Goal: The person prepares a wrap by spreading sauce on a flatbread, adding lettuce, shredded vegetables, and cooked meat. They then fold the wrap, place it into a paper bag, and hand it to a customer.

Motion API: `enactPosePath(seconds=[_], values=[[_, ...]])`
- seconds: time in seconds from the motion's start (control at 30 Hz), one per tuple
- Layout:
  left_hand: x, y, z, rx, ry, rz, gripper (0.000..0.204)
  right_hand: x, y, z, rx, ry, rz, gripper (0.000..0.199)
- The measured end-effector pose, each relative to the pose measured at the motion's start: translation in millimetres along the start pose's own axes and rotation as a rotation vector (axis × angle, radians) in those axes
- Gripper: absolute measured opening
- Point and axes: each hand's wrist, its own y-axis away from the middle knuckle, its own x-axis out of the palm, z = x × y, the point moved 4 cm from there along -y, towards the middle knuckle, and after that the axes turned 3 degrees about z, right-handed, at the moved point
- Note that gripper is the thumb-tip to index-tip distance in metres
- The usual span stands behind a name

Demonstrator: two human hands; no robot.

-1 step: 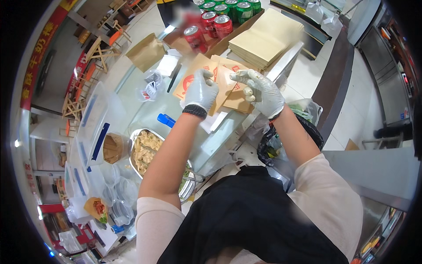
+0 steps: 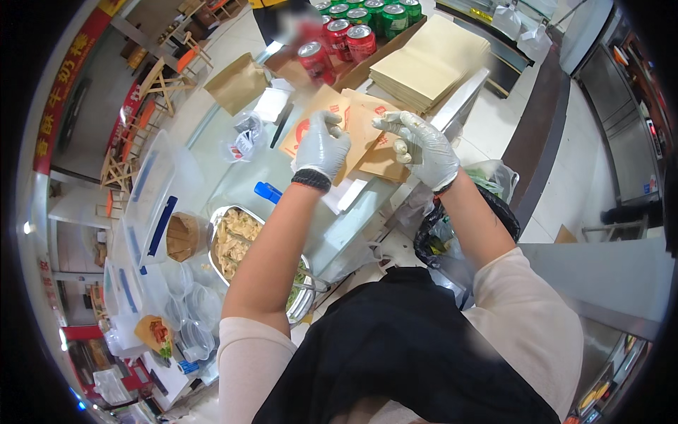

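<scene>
In the head view both my hands wear whitish disposable gloves, over the far part of the glass counter [image 2: 296, 212]. My left hand [image 2: 323, 148] has its fingers curled in a pinch on a brown paper bag [image 2: 362, 134] with red print. More such bags lie beneath it. My right hand [image 2: 427, 152] hovers at the bags' right side, fingers bent but apart, with nothing visible between them. Pale smears show on its glove tips. A black pen-like stick [image 2: 281, 126] lies left of the bags, and a blue-handled object [image 2: 268, 191] sits nearer me.
A stack of tan paper sheets [image 2: 431, 63] and red drink cans [image 2: 339, 42] stand at the far side. A metal tray of shredded food [image 2: 236, 240] is by my left forearm. Clear plastic containers [image 2: 194, 311] and a filled wrap [image 2: 154, 334] lie left. A black-lined bin [image 2: 431, 230] stands below my right arm.
</scene>
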Motion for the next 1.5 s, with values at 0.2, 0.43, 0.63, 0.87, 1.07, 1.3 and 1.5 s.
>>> enactPosePath(seconds=[0.2, 0.43, 0.63, 0.87, 1.07, 1.3, 1.5], values=[[-32.9, 10.5, -2.8, 0.173, 0.024, -0.144, 0.025, 27.4, -5.9, 4.0, -0.054, 0.013, 0.078, 0.037], [-56.7, 41.7, -21.3, 0.157, -0.133, -0.179, 0.021, 63.8, -11.5, 0.4, 0.015, 0.456, 0.144, 0.04], [-63.5, 59.4, -26.4, 0.327, -0.171, -0.204, 0.021, 79.3, -20.3, -19.3, 0.158, 0.489, 0.24, 0.036], [-90.7, 103.4, -26.2, 0.649, -0.323, -0.386, 0.029, 131.4, -8.0, -31.4, 0.212, -0.087, 0.308, 0.039], [-136.9, 43.7, 23.3, 0.644, -0.151, -0.392, 0.026, 100.2, -128.0, -95.1, -0.142, 0.312, 0.547, 0.043], [-187.9, -17.4, 99.5, 0.219, -0.034, -0.437, 0.029, 184.8, -189.7, -116.6, 0.271, -0.367, 0.266, 0.025], [-180.8, 3.2, 79.9, 0.417, -0.286, -0.446, 0.028, 166.6, -193.5, -135.0, 0.299, -0.402, 0.143, 0.03]])
